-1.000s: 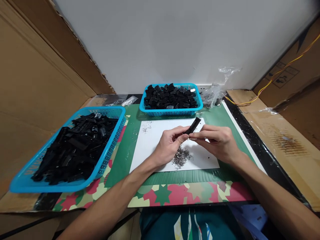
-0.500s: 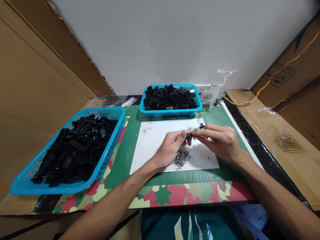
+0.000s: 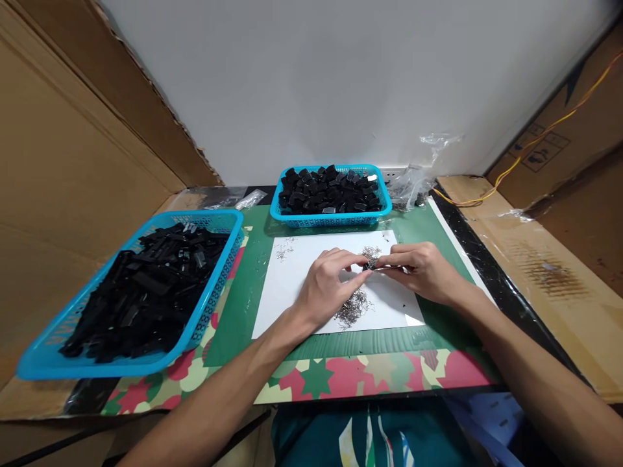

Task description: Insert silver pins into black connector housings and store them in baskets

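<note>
Over a white sheet (image 3: 287,292), my left hand (image 3: 327,285) pinches one end of a small black part (image 3: 370,265) between thumb and fingertips. My right hand (image 3: 417,269) grips the same part from the other side, its fingers covering much of it. Just below the fingertips lies a pile of tiny metal pieces (image 3: 353,308). A smaller metal pile (image 3: 370,251) sits behind the held part, and a few more pieces (image 3: 283,249) are scattered at the sheet's back left corner.
A large blue basket (image 3: 224,220) of long black parts stands on the left. Another blue basket (image 3: 331,222) with black caps is at the back, beside clear plastic bags (image 3: 411,185). Cardboard (image 3: 549,253) and yellow wires (image 3: 516,165) border the right side.
The black part has been turned and now sits mostly hidden between the fingertips. My left hand has rolled, its fingers now above the thumb, and my right hand has shifted slightly left.
</note>
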A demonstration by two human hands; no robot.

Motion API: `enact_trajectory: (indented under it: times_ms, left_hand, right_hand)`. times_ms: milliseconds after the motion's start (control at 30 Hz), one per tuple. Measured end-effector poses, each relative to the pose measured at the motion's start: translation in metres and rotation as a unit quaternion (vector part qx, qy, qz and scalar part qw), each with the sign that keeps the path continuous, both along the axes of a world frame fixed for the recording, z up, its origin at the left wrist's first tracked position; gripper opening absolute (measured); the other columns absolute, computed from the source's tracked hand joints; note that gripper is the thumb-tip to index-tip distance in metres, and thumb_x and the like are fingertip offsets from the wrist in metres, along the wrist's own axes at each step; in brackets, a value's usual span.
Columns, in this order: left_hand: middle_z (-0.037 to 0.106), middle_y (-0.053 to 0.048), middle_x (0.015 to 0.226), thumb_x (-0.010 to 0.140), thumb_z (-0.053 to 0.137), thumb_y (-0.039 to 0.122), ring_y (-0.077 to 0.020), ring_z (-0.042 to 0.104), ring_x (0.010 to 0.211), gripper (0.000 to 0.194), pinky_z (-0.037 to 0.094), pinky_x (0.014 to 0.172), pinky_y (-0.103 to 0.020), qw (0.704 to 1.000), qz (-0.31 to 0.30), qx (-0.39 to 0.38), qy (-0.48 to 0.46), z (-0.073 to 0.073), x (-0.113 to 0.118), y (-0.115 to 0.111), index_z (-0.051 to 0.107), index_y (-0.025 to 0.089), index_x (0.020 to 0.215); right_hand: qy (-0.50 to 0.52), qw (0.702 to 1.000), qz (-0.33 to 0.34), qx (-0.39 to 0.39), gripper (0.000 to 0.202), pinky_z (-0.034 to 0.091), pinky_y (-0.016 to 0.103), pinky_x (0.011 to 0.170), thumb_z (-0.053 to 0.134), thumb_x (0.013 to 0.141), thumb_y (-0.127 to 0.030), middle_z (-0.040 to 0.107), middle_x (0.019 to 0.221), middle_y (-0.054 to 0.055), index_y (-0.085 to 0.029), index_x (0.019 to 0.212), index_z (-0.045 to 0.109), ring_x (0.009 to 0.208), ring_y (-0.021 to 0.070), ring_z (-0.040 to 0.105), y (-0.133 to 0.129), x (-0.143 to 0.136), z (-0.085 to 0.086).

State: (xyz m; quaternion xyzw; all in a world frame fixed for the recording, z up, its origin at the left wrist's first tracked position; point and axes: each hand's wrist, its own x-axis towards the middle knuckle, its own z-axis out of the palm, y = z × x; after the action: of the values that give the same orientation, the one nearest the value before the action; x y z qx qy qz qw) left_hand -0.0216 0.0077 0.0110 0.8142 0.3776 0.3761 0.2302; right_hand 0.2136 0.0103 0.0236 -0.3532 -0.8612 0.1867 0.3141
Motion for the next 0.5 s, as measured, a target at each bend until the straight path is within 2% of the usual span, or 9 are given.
enact_trajectory:
  times_ms: [67,167,233,300,433,500]
  left_hand:
    - [0.079,-0.004,0.096,0.090,0.077,0.024,-0.0200,0.067,0.086,0.013,0.050,0.085,-0.038,1.000,-0.002,0.003,0.004,-0.002,0.001,-0.001,0.076,0.020,0.102]
    - [0.079,-0.004,0.092,0.089,0.078,0.024,-0.0204,0.067,0.084,0.013,0.049,0.083,-0.038,1.000,-0.015,-0.006,0.015,-0.001,0.002,-0.002,0.076,0.019,0.100]
    - [0.078,-0.004,0.091,0.088,0.078,0.025,-0.0203,0.067,0.081,0.013,0.048,0.083,-0.039,0.999,-0.021,-0.016,0.025,-0.001,0.002,-0.003,0.076,0.019,0.100]
    - [0.078,-0.003,0.090,0.087,0.079,0.024,-0.0197,0.066,0.079,0.013,0.048,0.083,-0.038,0.999,-0.023,-0.021,0.029,-0.002,0.003,-0.003,0.076,0.019,0.099]
    - [0.076,-0.002,0.087,0.087,0.080,0.025,-0.0187,0.064,0.080,0.014,0.046,0.083,-0.037,0.999,-0.024,-0.011,0.037,-0.004,0.003,-0.003,0.075,0.019,0.098]
    - [0.075,-0.001,0.088,0.087,0.080,0.026,-0.0187,0.064,0.082,0.014,0.045,0.083,-0.037,0.999,-0.026,-0.007,0.046,-0.004,0.003,-0.004,0.074,0.019,0.098]
  right_hand:
    - [-0.015,0.998,0.006,-0.057,0.015,0.044,0.024,0.058,0.067,0.096,-0.021,0.074,0.076,0.001,-0.021,0.099,0.081,0.060,0.0119,0.060,0.000,0.003,0.005]
    - [-0.055,0.993,-0.024,-0.106,0.016,0.040,0.024,0.052,0.071,0.093,-0.024,0.066,0.063,-0.003,-0.020,0.106,0.080,0.052,0.0114,0.053,-0.001,0.010,0.013]
    - [-0.056,0.993,-0.044,-0.094,0.017,0.039,0.025,0.052,0.066,0.096,-0.023,0.066,0.065,-0.002,-0.018,0.107,0.079,0.053,0.0118,0.052,-0.001,0.013,0.017]
    - [-0.048,0.995,-0.052,-0.064,0.021,0.042,0.026,0.055,0.059,0.099,-0.019,0.071,0.076,0.002,-0.018,0.104,0.079,0.060,0.0132,0.058,-0.001,0.014,0.017]
    - [-0.032,0.997,-0.062,-0.022,0.024,0.054,0.031,0.073,0.056,0.101,-0.018,0.078,0.099,0.007,-0.020,0.108,0.079,0.084,0.0199,0.073,0.001,0.013,0.010]
    - [-0.003,0.995,-0.096,-0.016,0.021,0.057,0.034,0.080,0.060,0.100,-0.020,0.081,0.106,0.008,-0.022,0.107,0.079,0.092,0.0233,0.076,0.002,0.011,0.006]
